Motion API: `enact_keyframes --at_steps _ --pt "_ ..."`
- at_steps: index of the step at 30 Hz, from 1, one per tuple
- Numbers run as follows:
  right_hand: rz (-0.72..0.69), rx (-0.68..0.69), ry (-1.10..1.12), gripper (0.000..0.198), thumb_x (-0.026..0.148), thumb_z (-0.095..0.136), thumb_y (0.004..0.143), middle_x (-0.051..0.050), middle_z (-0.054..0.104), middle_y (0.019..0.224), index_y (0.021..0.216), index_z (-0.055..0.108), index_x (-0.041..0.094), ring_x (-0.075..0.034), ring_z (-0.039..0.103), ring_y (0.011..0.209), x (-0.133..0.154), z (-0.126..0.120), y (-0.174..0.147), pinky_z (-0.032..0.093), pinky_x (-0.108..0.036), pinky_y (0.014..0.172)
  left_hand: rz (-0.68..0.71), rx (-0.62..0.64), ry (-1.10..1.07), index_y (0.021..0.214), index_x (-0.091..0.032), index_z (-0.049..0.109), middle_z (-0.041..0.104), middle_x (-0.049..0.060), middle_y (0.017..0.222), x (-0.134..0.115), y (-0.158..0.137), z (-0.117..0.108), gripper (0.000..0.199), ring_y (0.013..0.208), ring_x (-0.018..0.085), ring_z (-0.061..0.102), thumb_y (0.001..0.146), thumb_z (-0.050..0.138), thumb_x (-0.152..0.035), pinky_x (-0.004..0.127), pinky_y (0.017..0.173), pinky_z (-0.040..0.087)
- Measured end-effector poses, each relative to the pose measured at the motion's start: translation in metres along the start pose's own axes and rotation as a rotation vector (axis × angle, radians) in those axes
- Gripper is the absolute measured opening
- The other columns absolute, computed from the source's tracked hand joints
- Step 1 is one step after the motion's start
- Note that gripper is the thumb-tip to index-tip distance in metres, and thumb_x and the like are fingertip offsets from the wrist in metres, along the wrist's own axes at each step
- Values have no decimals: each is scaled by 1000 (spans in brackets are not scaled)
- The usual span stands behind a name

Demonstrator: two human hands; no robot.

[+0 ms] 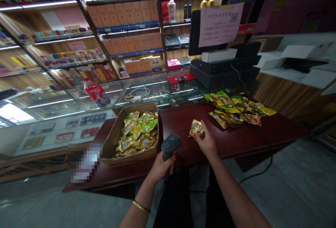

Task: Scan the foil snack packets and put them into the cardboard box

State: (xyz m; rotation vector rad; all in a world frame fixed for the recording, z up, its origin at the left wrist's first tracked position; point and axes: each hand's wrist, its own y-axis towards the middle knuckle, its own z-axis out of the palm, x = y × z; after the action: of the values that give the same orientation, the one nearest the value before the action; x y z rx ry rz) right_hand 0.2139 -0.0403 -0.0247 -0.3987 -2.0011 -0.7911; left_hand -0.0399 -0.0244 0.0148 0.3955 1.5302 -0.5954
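A dark barcode scanner is in my left hand, its head tilted up and to the right. My right hand pinches a small gold snack packet over the red-brown table, a short way right of the scanner. Left of the scanner stands an open cardboard box, filled with gold, green and yellow packets. On the table's right side lies a loose pile of similar packets, beyond my right hand. The scanner's handle is mostly hidden by my fingers.
Behind the table, a glass counter carries a red drink bottle, a white cable and a mouse. A monitor stands at the back right. A black cable hangs over the table's right side.
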Motion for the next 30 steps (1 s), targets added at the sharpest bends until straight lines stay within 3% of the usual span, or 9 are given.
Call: enact_keyframes --at_steps 4,7,12,16,19,21,24,27,30 --pt "261 -44 347 95 42 68 78 -16 71 124 159 29 16 -27 73 101 6 -2 17 60 -42 88 -36 -92 -26 97 -17 57 54 -8 43 -4 1 6 48 34 10 45 77 75 -56 20 39 36" --pt "316 23 562 109 42 75 73 -9 77 108 162 18 20 -25 75 92 36 3 33 63 -38 77 -48 -100 -15 98 -17 56 54 -8 43 -3 3 8 45 34 10 45 77 75 -52 20 39 36" --pt "362 335 700 97 34 79 75 -2 76 97 158 31 27 -20 74 78 112 63 63 62 -29 60 -49 -109 -51 95 -18 54 53 -9 47 6 7 8 42 33 9 45 75 75 -49 20 36 37" --pt "345 488 686 84 30 74 82 -4 76 103 156 34 24 -20 74 87 157 130 90 63 -35 74 -66 -91 -63 94 -19 53 52 -10 50 10 10 6 44 33 9 46 72 77 -49 21 35 39" --pt "187 418 430 74 30 74 83 -9 73 120 150 43 24 -22 71 107 155 143 104 56 -42 96 -74 -98 -50 92 -19 53 52 -10 49 8 10 5 45 33 10 47 72 78 -51 21 35 39" --pt "24 298 240 61 30 71 85 -12 69 130 143 53 22 -23 66 119 130 123 103 49 -43 106 -70 -110 -47 92 -19 54 52 -9 48 6 8 4 45 33 10 46 73 77 -52 21 36 39" --pt "-135 82 -72 43 30 56 92 -15 65 137 133 61 18 -25 57 131 70 61 84 41 -47 114 -78 -102 -62 95 -18 56 53 -9 50 5 7 2 45 34 10 47 74 78 -51 21 37 39" --pt "-56 -163 -471 49 33 50 94 -21 54 148 137 59 13 -36 38 147 10 -7 62 23 -69 117 -99 -86 -75 97 -17 57 53 -8 49 5 8 1 47 34 10 46 73 79 -51 21 37 38" --pt "-39 -193 -697 55 35 43 96 -28 46 153 141 54 5 -44 27 151 -25 -47 45 7 -81 112 -114 -85 -74 96 -18 57 53 -9 46 4 9 2 46 34 10 46 74 79 -51 20 37 37"
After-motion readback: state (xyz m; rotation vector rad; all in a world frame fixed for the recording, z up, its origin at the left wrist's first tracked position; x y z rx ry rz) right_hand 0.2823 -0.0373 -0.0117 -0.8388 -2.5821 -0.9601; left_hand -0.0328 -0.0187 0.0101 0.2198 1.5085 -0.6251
